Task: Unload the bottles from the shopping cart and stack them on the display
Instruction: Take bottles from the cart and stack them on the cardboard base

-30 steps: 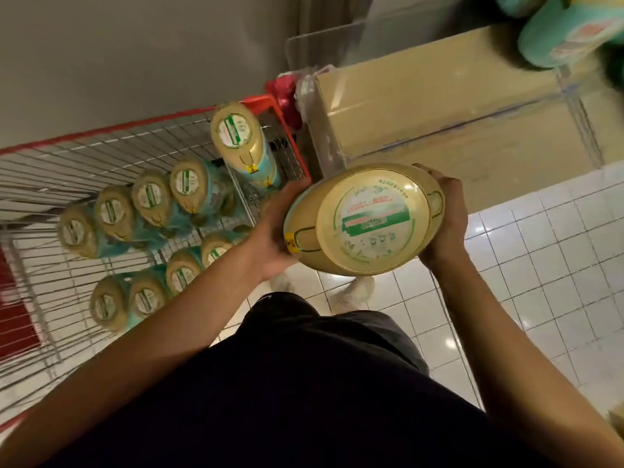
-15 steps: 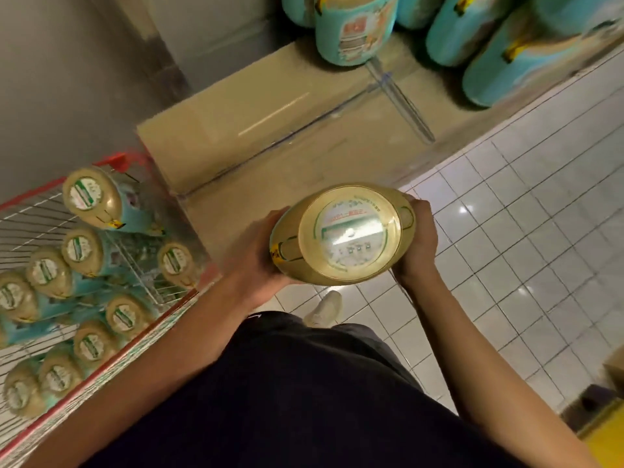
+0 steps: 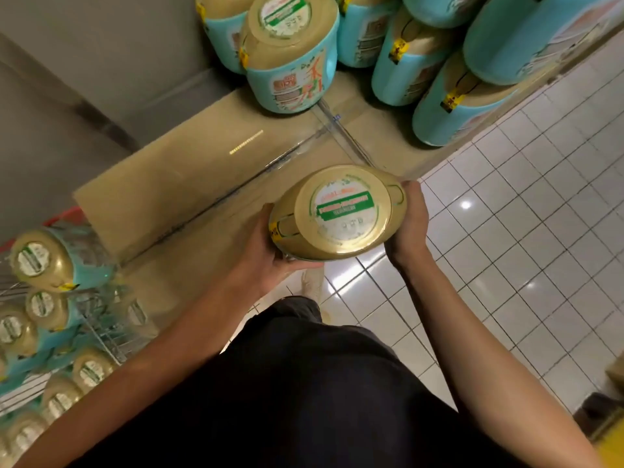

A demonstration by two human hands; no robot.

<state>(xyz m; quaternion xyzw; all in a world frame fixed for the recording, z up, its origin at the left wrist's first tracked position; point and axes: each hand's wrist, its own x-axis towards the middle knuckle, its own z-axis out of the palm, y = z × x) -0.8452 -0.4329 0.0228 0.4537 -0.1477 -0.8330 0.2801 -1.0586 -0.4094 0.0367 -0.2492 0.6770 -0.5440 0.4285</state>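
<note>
I hold one large gold-topped bottle point(image 3: 341, 214) between both hands, its round cap facing the camera. My left hand point(image 3: 270, 255) grips its left side from below and my right hand point(image 3: 408, 224) clasps its right side. It hangs over the front edge of the brown cardboard display platform point(image 3: 189, 184). At the back of that platform stand several teal-labelled bottles point(image 3: 293, 59) of the same kind. The red-rimmed wire shopping cart point(image 3: 101, 329) at the lower left holds several more bottles point(image 3: 40, 261), caps up.
A grey wall point(image 3: 84, 62) runs behind the cart and platform. White tiled floor point(image 3: 540, 248) spreads to the right. My foot point(image 3: 312, 280) shows below the bottle. A dark and yellow object point(image 3: 604, 420) sits at the lower right edge.
The view has swung right, from the cart toward the display. The bottle in my hands has moved with it, nearer the platform and the stacked bottles. Both hands keep their hold.
</note>
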